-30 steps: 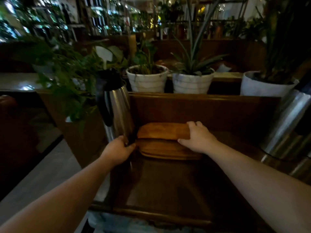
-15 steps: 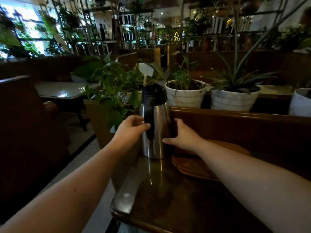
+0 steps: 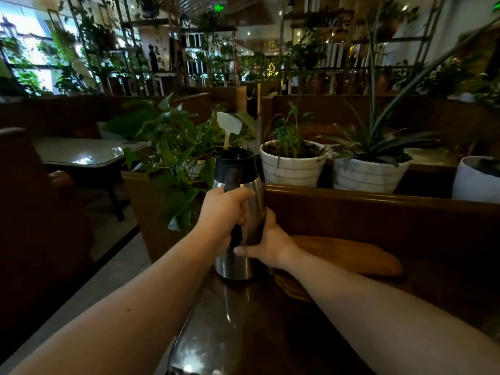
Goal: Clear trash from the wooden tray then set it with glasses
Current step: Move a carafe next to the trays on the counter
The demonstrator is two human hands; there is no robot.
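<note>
A steel thermos jug [image 3: 238, 262] with a black lid and black handle stands upright at the far left corner of the dark wooden table [image 3: 270, 328]. My left hand [image 3: 223, 212] is closed around the jug's handle. My right hand [image 3: 266, 246] wraps the lower body of the jug from the right. Just right of the jug lie the wooden trays [image 3: 349, 255], stacked against the table's back rail; their insides are hidden from this low angle. No glasses and no trash are visible.
A wooden back rail [image 3: 378, 201] runs behind the table. Beyond it stand white plant pots [image 3: 292, 169] [image 3: 368, 175] [image 3: 473, 177]. A leafy plant [image 3: 173, 158] crowds the jug's left side. A glossy table [image 3: 86, 154] and an aisle floor [image 3: 108, 269] lie at left.
My left hand has gone from touching the jug's side to gripping its handle. My right hand has moved off the trays and onto the jug's lower body. The view has lifted.
</note>
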